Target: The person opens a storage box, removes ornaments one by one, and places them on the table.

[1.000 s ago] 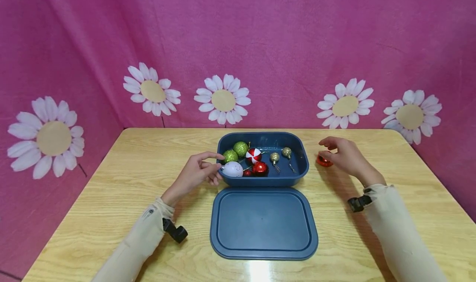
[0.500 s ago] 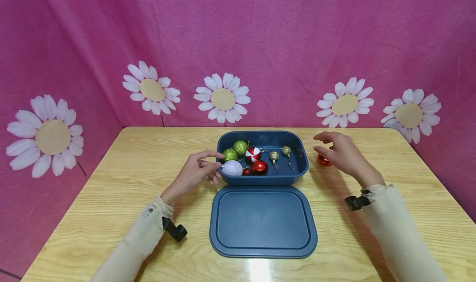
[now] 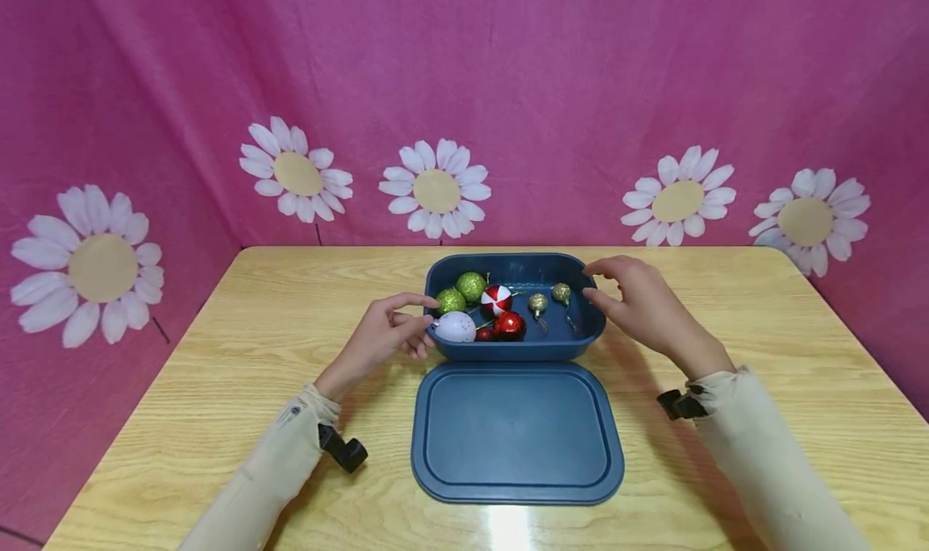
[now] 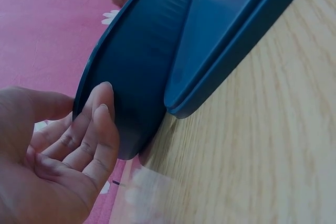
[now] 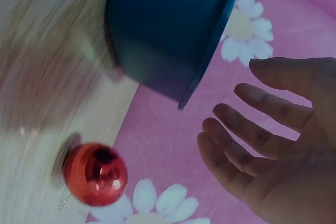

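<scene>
A dark blue rectangular box (image 3: 518,352) stands on the table. My left hand (image 3: 383,337) grips its left rim between thumb and fingers; the fingers lie against the outer wall in the left wrist view. At the box's right end, my right hand (image 3: 639,302) hovers with spread fingers, apart from the wall in the right wrist view. A shiny red ball ornament (image 5: 95,175) lies on the wood outside the box, hidden in the head view. Inside the box are green glitter balls (image 3: 451,302), a speckled white egg-shaped ornament (image 3: 456,327), a red-and-white ball (image 3: 497,300), a red ball (image 3: 510,326) and small gold balls (image 3: 538,302).
A flat dark blue lid (image 3: 517,434) lies just in front of the box, close to its front wall. Wooden tabletop (image 3: 239,357) surrounds both. Pink cloth (image 3: 551,91) with white daisies hangs behind and at the sides.
My right hand has moved left, away from the shiny red ball to the box's right end. That ball is now out of sight in the head view. My left hand stays at the rim.
</scene>
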Available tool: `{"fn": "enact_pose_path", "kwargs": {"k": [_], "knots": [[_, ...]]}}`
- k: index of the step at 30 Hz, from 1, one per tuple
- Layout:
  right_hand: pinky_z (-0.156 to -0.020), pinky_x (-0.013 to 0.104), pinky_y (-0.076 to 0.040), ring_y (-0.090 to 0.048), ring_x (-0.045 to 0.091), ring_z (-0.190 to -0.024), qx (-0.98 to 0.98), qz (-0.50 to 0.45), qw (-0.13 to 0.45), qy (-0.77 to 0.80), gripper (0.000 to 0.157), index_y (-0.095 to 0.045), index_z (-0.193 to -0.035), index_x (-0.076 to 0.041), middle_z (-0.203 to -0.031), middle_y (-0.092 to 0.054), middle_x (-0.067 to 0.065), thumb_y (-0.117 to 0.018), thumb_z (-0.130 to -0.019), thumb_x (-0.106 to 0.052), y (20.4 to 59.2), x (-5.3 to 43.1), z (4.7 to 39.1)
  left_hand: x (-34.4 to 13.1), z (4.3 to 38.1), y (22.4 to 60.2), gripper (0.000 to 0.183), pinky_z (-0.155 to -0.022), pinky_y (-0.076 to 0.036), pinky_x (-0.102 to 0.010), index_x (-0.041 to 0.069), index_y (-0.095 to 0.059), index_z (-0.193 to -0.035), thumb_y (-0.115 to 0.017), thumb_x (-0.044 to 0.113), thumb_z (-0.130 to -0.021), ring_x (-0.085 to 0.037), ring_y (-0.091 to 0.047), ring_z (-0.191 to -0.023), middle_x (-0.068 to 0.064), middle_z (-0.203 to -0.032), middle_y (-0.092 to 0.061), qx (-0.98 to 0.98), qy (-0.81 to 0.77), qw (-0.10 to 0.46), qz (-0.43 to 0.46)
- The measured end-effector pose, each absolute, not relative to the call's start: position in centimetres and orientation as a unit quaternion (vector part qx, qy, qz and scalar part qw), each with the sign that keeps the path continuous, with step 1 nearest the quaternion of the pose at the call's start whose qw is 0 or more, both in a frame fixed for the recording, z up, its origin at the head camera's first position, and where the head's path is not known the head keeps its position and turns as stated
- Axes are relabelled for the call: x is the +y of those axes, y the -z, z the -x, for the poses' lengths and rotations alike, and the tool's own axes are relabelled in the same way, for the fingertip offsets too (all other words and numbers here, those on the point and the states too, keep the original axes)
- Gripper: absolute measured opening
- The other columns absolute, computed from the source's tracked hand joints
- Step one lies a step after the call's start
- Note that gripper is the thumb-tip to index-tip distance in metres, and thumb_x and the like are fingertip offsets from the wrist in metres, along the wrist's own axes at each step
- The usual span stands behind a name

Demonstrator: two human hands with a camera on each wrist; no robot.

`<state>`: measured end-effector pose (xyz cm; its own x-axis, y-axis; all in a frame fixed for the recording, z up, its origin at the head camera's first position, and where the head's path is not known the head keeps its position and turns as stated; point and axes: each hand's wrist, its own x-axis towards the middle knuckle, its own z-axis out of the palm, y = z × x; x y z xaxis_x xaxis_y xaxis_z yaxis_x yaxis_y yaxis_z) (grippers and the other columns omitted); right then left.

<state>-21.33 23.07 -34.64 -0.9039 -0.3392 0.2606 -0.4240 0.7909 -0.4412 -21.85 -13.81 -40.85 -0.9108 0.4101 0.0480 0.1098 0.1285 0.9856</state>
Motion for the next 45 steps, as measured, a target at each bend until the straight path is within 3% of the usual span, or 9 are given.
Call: {"fn": "enact_pose_path", "kwargs": {"k": [5, 18, 34, 45], "knots": [[-0.099, 0.056, -0.046, -0.057, 0.038, -0.116, -0.944, -0.212, 0.08, -0.241, 0.03, -0.066, -0.118, 0.005, -0.12, -0.064, 0.023, -0.068, -0.093, -0.011, 34.5, 21.9, 20.8, -13.5, 21.9, 41.0, 0.033, -0.061, -0.06, -0.032, -0.003, -0.058, -0.131, -0.059, 0.007, -0.1, -0.019, -0.068, -0.061, -0.03, -0.084, -0.069, 0.738, -0.639, 0.126, -0.177], [-0.095, 0.051, -0.051, -0.06, 0.034, -0.112, -0.937, -0.241, 0.061, -0.247, 0.032, -0.067, -0.12, 0.002, -0.119, -0.065, 0.018, -0.069, -0.094, -0.017, 34.8, 18.4, 21.0, -13.7, 21.5, 41.2, 0.033, -0.061, -0.06, -0.034, -0.003, -0.058, -0.131, -0.059, 0.008, -0.1, -0.018, -0.067, -0.06, -0.033, -0.084, -0.068, 0.739, -0.64, 0.127, -0.168], [-0.079, 0.041, -0.053, -0.062, 0.026, -0.09, -0.92, -0.288, 0.048, -0.26, 0.027, -0.07, -0.116, -0.001, -0.107, -0.069, 0.013, -0.071, -0.093, -0.016, 37.6, 14.9, 21.5, -14.0, 21.6, 41.1, 0.033, -0.061, -0.06, -0.035, -0.004, -0.058, -0.131, -0.06, 0.008, -0.1, -0.016, -0.066, -0.059, -0.036, -0.085, -0.067, 0.732, -0.647, 0.127, -0.169], [-0.09, 0.041, -0.054, -0.064, 0.02, -0.099, -0.92, -0.273, -0.008, -0.282, 0.032, -0.069, -0.12, -0.005, -0.11, -0.071, 0.007, -0.069, -0.096, -0.025, 38.8, 14.2, 22.1, -14.2, 21.8, 41.1, 0.034, -0.059, -0.059, -0.031, -0.004, -0.057, -0.131, -0.06, 0.009, -0.1, -0.015, -0.066, -0.059, -0.034, -0.084, -0.067, 0.726, -0.652, 0.123, -0.181]]}}
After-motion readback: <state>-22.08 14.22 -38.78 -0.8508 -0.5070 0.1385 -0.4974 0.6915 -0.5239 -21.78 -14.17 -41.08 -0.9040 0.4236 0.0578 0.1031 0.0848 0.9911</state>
